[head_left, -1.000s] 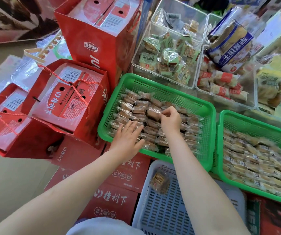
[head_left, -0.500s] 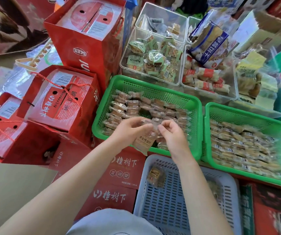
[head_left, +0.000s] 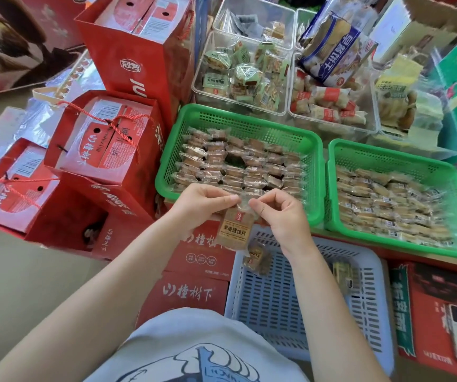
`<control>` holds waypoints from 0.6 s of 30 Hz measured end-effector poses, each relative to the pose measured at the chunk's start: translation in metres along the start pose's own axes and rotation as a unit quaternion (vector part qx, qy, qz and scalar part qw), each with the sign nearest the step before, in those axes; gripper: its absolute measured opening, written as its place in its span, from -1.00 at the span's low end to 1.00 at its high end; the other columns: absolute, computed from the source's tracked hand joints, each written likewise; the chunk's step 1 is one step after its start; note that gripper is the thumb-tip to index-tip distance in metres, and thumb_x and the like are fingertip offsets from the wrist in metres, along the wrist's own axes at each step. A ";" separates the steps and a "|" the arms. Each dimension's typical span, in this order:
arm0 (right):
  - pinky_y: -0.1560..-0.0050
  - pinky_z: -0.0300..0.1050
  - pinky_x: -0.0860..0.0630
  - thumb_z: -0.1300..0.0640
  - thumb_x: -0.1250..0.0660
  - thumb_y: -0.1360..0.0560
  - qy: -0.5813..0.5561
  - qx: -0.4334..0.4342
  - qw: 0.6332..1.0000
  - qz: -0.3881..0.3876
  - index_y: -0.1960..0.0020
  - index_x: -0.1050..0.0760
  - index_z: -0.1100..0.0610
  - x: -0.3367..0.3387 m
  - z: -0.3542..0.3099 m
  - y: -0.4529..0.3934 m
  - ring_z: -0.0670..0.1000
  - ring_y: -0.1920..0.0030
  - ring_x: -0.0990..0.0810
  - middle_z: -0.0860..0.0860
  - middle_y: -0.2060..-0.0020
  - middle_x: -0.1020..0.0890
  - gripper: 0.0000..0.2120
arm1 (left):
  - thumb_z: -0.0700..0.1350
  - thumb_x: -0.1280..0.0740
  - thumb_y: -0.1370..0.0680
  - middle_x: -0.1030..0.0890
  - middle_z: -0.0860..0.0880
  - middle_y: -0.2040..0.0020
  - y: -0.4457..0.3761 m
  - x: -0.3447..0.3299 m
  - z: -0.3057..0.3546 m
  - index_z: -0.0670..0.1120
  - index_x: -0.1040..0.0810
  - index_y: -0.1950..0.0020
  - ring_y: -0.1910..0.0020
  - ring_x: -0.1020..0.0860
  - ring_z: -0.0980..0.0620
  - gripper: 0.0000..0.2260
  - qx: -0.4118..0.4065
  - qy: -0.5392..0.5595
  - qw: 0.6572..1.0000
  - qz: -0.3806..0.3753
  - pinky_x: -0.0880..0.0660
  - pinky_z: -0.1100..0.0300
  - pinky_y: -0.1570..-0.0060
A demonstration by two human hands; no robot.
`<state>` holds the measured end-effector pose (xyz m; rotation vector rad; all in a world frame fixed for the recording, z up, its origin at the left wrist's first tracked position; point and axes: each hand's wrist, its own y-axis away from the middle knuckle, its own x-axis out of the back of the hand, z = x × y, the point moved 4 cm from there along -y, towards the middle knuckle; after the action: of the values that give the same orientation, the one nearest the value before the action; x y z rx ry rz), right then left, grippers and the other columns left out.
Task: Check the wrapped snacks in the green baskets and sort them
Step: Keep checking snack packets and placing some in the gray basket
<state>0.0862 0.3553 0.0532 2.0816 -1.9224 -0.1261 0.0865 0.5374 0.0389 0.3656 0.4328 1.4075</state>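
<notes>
Around you stand red gift boxes with rope handles, printed in white Chinese characters; the tall one carries a white oval logo and large letters cut off by its edge. More flat red cartons lie under your forearms, printed with the same brush-style characters.

Two green baskets sit side by side. The left green basket holds rows of brown wrapped snacks, with one dark gap among them. The right green basket is filled with paler wrapped snacks bearing small labels too blurred to read. Behind them, clear tubs hold green-wrapped and red-banded packets, and a blue-and-white bag with large characters lies on top.

Nearest you, a pale blue basket holds two wrapped pieces, one at its far left corner, the other partly hidden behind your right forearm.

You hold one wrapped snack over the near rim of the left green basket. Your left hand pinches its clear top edge, and your right hand pinches the same edge just beside it. Its tan label shows dark Chinese characters and a small red mark; the finer print is illegible.
</notes>
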 end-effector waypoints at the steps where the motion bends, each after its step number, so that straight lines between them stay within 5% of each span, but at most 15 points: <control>1: 0.26 0.03 -0.48 0.13 -0.53 -0.44 -0.005 0.001 1.000 0.001 0.19 -0.55 0.28 0.001 0.001 0.003 0.10 0.31 -0.49 0.19 0.32 -0.56 -0.76 | -0.08 -0.50 -0.49 -0.75 -0.12 0.11 0.004 0.000 0.000 -0.14 -0.73 0.03 0.08 -0.73 -0.05 -0.86 -0.006 -0.008 1.000 -0.005 -0.64 0.11 0.14; 7: 0.30 -0.03 -0.43 0.19 -0.51 -0.46 -0.026 -0.011 1.000 0.008 0.20 -0.58 0.26 0.006 0.003 0.025 0.09 0.34 -0.44 0.16 0.35 -0.54 -0.83 | -0.08 -0.45 -0.56 -0.74 -0.13 0.12 0.027 -0.008 -0.003 -0.12 -0.71 0.03 0.11 -0.72 -0.06 -0.89 -0.010 -0.030 0.999 -0.040 -0.65 0.16 0.19; 13: 0.18 -0.06 -0.50 0.09 -0.50 -0.48 0.008 -0.016 1.000 -0.019 0.17 -0.61 0.17 0.005 -0.001 0.040 0.01 0.26 -0.50 0.07 0.30 -0.57 -0.84 | -0.14 -0.55 -0.47 -0.72 0.10 0.16 0.044 -0.021 -0.003 -0.02 -0.60 -0.12 0.16 -0.68 0.14 -0.73 0.004 -0.161 0.979 -0.126 -0.57 0.22 0.11; 18: -0.09 0.02 -0.55 -0.07 -0.25 -0.64 0.007 -0.050 0.999 0.010 -0.11 -0.58 0.04 0.018 0.007 0.044 -0.05 -0.04 -0.61 -0.07 0.05 -0.66 -0.77 | -0.28 -0.43 -0.55 -0.69 -0.21 -0.11 0.049 -0.013 -0.005 -0.12 -0.54 -0.30 -0.05 -0.70 -0.09 -0.67 0.016 0.014 0.996 -0.088 -0.66 0.06 -0.03</control>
<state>0.0443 0.3341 0.0610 1.9942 -1.8876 -0.1975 0.0400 0.5306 0.0593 0.3252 0.4983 1.2357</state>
